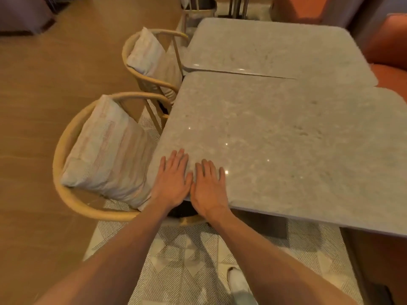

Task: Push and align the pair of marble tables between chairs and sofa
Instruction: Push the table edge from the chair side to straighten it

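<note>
Two grey marble tables stand end to end. The near table [275, 139] fills the centre, and the far table [271, 47] lies behind it. A thin seam separates them, wider at the left, and the near table sticks out further to the right. My left hand [172, 181] and my right hand [209, 186] lie flat, side by side, palms down on the near table's front left corner, fingers spread and holding nothing. Two wooden chairs with striped cushions stand along the left side, the near chair [101, 150] and the far chair [149, 60]. The orange sofa [389, 51] runs along the right.
A patterned rug [187, 260] lies under the tables and my feet; one white shoe [239, 285] shows below. Bare wooden floor [44, 95] spreads to the left. A metal bin [198, 12] and table legs stand beyond the far table.
</note>
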A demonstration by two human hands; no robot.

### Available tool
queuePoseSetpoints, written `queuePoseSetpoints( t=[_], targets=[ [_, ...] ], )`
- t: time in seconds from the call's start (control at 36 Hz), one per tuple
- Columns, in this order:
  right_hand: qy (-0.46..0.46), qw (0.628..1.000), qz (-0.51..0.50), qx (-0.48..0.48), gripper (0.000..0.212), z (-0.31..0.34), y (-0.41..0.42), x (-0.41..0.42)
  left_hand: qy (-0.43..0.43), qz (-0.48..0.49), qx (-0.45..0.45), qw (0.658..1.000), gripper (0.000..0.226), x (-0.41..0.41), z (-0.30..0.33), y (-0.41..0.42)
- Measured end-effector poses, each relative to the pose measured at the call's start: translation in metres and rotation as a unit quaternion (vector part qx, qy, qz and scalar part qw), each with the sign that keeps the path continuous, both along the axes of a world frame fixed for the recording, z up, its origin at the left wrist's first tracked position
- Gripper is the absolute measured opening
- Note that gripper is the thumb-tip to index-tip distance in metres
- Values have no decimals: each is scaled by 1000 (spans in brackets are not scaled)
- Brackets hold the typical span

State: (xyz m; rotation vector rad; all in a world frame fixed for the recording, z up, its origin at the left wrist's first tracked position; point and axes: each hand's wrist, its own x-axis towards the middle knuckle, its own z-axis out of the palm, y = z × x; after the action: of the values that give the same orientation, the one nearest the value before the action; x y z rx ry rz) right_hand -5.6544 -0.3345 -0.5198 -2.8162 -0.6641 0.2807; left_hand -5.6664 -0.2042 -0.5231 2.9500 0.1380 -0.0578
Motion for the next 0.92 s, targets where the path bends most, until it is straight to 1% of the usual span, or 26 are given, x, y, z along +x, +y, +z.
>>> queuePoseSetpoints(
  t=[0.06, 0.11, 0.19, 0.22, 0.39, 0.5, 0.67, 0.78, 0.92],
  targets=[
    [-41, 999, -20, -7, 60, -14, 7, -5, -14, -20, 20, 1000, 55, 2, -12, 4],
    [-85, 996, -36, -16, 60, -27, 11, -6, -46, -11, 22, 999, 53, 7, -24, 7],
    [-125, 991, -47, -16, 58, -35, 17, -3, -90, -1, 20, 996, 57, 9, -32, 10],
    [-129, 990, -51, -17, 58, -37, 18, -2, -94, -8, 19, 995, 59, 11, -34, 10],
    [-114, 991, -62, -17, 60, -40, 28, 7, -67, -22, 28, 997, 67, 19, -32, 18],
    [-104, 992, -68, -29, 62, -40, 32, 9, -65, -23, 29, 997, 65, 22, -33, 21],
    [-102, 991, -62, -52, 61, -36, 31, 9, -52, -23, 28, 998, 66, 23, -31, 22],
    [-110, 990, -75, -47, 57, -36, 33, 8, -55, -28, 28, 998, 64, 20, -31, 21],
    [-122, 989, -76, -38, 58, -38, 31, 5, -64, -23, 34, 997, 59, 17, -32, 20]
  ],
)
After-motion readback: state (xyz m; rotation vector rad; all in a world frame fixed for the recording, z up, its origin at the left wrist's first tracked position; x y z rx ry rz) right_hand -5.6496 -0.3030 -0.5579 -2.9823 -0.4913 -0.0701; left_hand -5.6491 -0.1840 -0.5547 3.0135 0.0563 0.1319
